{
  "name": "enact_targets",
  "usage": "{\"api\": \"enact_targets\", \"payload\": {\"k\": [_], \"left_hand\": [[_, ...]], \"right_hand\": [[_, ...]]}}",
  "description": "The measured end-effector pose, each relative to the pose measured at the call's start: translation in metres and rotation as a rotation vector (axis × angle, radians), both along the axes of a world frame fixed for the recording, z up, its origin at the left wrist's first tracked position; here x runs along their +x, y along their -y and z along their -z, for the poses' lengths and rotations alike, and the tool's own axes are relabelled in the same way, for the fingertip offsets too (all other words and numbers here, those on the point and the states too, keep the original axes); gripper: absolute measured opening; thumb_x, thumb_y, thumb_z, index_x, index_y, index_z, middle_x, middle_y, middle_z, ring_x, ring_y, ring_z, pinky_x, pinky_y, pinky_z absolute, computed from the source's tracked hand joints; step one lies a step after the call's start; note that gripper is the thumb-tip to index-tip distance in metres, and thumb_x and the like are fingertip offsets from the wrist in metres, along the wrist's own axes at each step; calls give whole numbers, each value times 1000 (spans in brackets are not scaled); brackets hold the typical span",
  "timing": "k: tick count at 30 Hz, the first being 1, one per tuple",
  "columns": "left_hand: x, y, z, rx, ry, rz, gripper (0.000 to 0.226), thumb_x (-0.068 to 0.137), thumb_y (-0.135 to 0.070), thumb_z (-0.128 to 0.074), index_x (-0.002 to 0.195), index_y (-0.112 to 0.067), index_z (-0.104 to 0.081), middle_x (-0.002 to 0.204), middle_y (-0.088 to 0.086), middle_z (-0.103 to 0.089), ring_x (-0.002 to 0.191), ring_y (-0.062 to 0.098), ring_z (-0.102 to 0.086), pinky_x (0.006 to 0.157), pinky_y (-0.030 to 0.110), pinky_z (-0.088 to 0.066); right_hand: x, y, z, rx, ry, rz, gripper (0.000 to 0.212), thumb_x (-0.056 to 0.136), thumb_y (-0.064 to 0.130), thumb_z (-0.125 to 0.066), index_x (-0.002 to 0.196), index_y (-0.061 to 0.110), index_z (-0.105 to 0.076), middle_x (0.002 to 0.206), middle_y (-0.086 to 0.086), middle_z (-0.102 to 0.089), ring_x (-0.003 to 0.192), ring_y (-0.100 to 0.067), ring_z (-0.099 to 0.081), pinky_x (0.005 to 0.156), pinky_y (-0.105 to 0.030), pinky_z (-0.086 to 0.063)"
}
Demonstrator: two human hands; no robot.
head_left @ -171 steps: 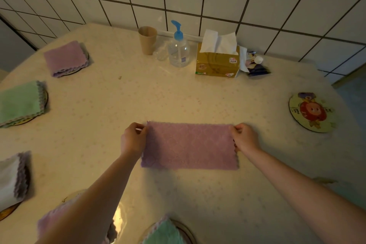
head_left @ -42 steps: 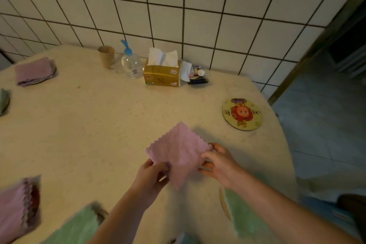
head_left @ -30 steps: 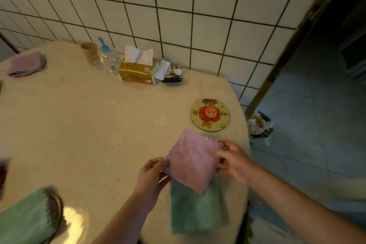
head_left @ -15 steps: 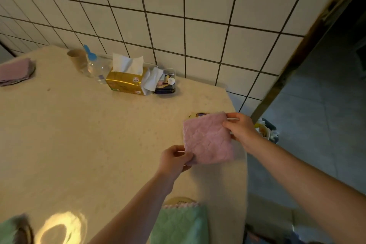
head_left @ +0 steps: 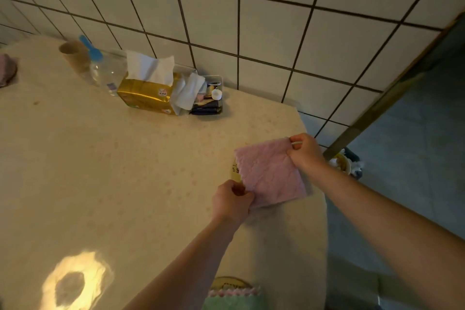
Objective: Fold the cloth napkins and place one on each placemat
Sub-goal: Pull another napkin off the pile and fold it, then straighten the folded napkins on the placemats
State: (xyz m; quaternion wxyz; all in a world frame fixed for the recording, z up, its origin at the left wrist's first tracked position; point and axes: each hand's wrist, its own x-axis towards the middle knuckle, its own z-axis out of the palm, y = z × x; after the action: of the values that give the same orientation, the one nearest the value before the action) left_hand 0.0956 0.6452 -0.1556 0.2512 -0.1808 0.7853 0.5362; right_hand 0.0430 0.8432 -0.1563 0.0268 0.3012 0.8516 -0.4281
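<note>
A folded pink napkin (head_left: 270,172) lies over the round yellow placemat (head_left: 234,171) near the table's right edge, and only a sliver of the mat shows at the napkin's left. My left hand (head_left: 232,202) pinches the napkin's near-left corner. My right hand (head_left: 305,152) pinches its far-right corner. A green napkin with a pink scalloped edge (head_left: 232,301) sits on another placemat (head_left: 227,283) at the bottom. A pink napkin (head_left: 6,70) on a mat shows at the far left edge.
By the tiled wall stand a paper cup (head_left: 74,55), a pump bottle (head_left: 105,70), a gold tissue box (head_left: 148,94) and a small tray of items (head_left: 210,98). The table's right edge (head_left: 318,184) drops to a tiled floor with a bin (head_left: 346,162).
Both hands carried the folded pink napkin from the table's middle to the right and lowered it over the round cartoon placemat, which is now mostly covered. My view turned right.
</note>
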Motion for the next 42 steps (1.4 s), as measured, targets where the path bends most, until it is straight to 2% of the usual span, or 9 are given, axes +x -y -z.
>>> {"api": "enact_targets", "payload": {"k": [4, 7, 13, 18, 21, 32, 36, 40, 42], "left_hand": [[-1, 4, 0, -102, 0, 20, 16, 61, -22, -69, 76, -17, -63, 74, 4, -65, 73, 28, -65, 64, 38, -58], [1, 7, 2, -170, -37, 63, 13, 72, -19, -70, 81, -18, -62, 78, 2, -64, 69, 20, -57, 52, 25, -42], [20, 32, -7, -277, -94, 73, 13, 78, -17, -67, 89, -16, -61, 84, 2, -63, 69, 15, -55, 54, 26, -42], [64, 84, -14, -327, -84, 60, 14, 78, -14, -69, 91, -15, -64, 86, 2, -65, 72, 16, -57, 52, 22, -40], [100, 110, -15, -341, -30, 41, 18, 77, -15, -71, 94, -13, -66, 85, 2, -65, 76, 19, -58, 60, 25, -43], [170, 126, -16, -500, 48, 76, 45, 69, -28, -82, 100, -15, -52, 98, 4, -57, 89, 22, -54, 71, 29, -43], [176, 119, -14, -522, 46, 66, 32, 72, -26, -77, 90, -16, -53, 94, 3, -57, 88, 21, -53, 74, 33, -48], [178, 116, -11, -517, 90, 23, 31, 73, -26, -76, 89, -11, -53, 94, 7, -59, 86, 23, -53, 65, 31, -38], [178, 117, -9, -524, 124, 30, 31, 73, -28, -76, 88, -9, -55, 90, 8, -60, 84, 25, -54, 61, 31, -36]], "right_hand": [[8, 0, 4, 79, 19, -3, 26, 83, 16, -66, 107, 9, -57, 103, -8, -63, 97, -25, -59, 83, -36, -49], [12, 1, 5, 185, -2, -127, 25, 86, 22, -65, 107, 10, -56, 102, -7, -63, 94, -22, -59, 75, -30, -45], [35, -2, 1, 258, 11, -112, 35, 88, 35, -62, 109, 9, -52, 105, -7, -59, 93, -22, -56, 71, -30, -43], [59, 2, -13, 215, 38, -103, 27, 86, 16, -58, 111, 6, -54, 105, -11, -60, 98, -26, -57, 80, -33, -43], [66, 9, -18, 176, 79, -109, 25, 88, 26, -58, 105, 7, -55, 97, -8, -59, 94, -25, -57, 81, -36, -46], [48, 21, -12, 122, 210, -122, 30, 93, 36, -44, 84, 10, -53, 72, -8, -52, 72, -26, -54, 46, -28, -29], [41, 21, -9, 19, 237, -94, 38, 91, 39, -49, 101, 3, -57, 90, -12, -58, 74, -23, -54, 51, -28, -37], [32, 17, -9, -117, 229, -49, 59, 82, 44, -60, 122, 1, -53, 115, -16, -61, 99, -31, -61, 84, -39, -53], [29, 16, -10, -143, 235, -43, 59, 78, 42, -64, 121, 3, -54, 114, -15, -62, 98, -30, -62, 86, -40, -54]]}}
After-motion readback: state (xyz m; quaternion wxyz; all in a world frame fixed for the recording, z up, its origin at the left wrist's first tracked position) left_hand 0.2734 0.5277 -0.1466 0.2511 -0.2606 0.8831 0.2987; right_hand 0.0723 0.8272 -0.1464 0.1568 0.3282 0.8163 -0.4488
